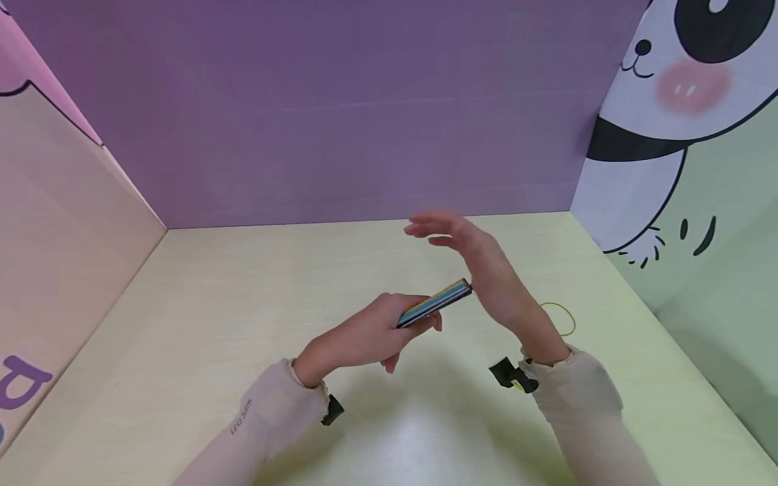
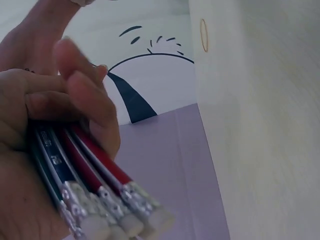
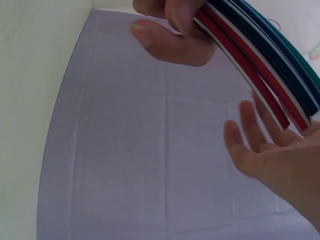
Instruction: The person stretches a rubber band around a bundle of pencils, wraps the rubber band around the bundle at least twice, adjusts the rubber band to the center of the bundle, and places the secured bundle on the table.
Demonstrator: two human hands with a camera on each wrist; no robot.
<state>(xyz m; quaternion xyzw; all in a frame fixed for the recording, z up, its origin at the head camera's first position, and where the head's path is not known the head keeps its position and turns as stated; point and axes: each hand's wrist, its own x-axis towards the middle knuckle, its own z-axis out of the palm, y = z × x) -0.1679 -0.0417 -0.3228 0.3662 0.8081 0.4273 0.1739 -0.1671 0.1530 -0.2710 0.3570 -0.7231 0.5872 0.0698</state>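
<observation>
My left hand (image 1: 373, 331) grips a bundle of pencils (image 1: 434, 304) over the table. In the left wrist view, silver ferrules and white erasers (image 2: 132, 222) stick out past the fingers; the barrels there are red and dark blue. Seen from the right wrist, the other stretch of the pencils (image 3: 255, 70) shows red, dark blue and green sides with pale edges. My right hand (image 1: 486, 270) is raised beside the far end of the bundle, palm toward it, fingers loosely bent and holding nothing. The pencil ends come right up to that palm in the head view.
A thin yellow rubber band (image 1: 568, 312) lies on the pale table (image 1: 273, 283), just beyond my right wrist. A purple panel (image 1: 365, 121) closes off the back. Printed side panels stand at left (image 1: 61, 202) and right (image 1: 717, 283).
</observation>
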